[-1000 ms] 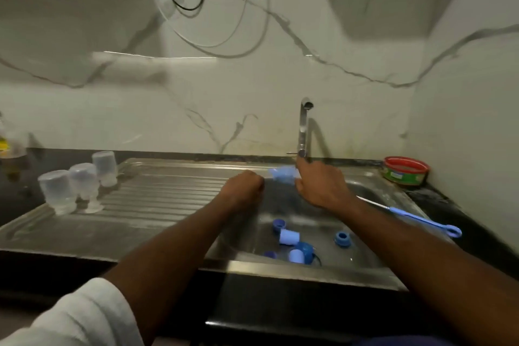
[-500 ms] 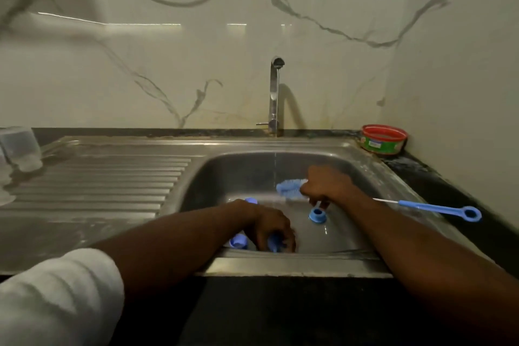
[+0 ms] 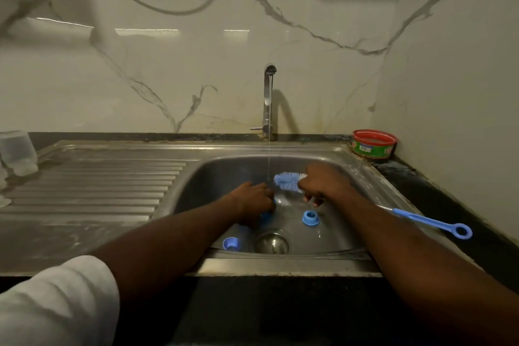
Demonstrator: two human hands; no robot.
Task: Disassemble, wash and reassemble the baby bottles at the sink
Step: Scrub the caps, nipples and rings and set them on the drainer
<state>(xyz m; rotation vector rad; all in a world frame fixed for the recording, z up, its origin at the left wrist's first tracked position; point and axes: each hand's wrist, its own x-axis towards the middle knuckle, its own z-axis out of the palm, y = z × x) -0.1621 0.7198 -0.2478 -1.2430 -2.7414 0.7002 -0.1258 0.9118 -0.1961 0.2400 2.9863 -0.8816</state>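
Observation:
Both my hands are down in the steel sink basin (image 3: 348, 171) under a thin stream of water from the tap (image 3: 269, 98). My right hand (image 3: 323, 184) grips a bottle brush (image 3: 286, 180) near its blue-white bristle head; its long blue handle sticks out behind my forearm. My left hand (image 3: 254, 201) holds a blue bottle part (image 3: 266, 218), mostly hidden under its fingers, just left of the bristles. Two blue collar rings lie loose on the basin floor: one (image 3: 310, 218) near the right hand, one (image 3: 230, 243) at the front left.
A clear upturned bottle body (image 3: 17, 152) stands at the far left of the ribbed draining board (image 3: 98, 191). A red-lidded green tub (image 3: 373, 144) sits in the back right corner. The drain (image 3: 271, 243) lies at the basin's front.
The tap has started running. My left hand rose from the front of the basin with a blue part towards the brush; my right hand and the brush stayed about in place. The camera tilted down.

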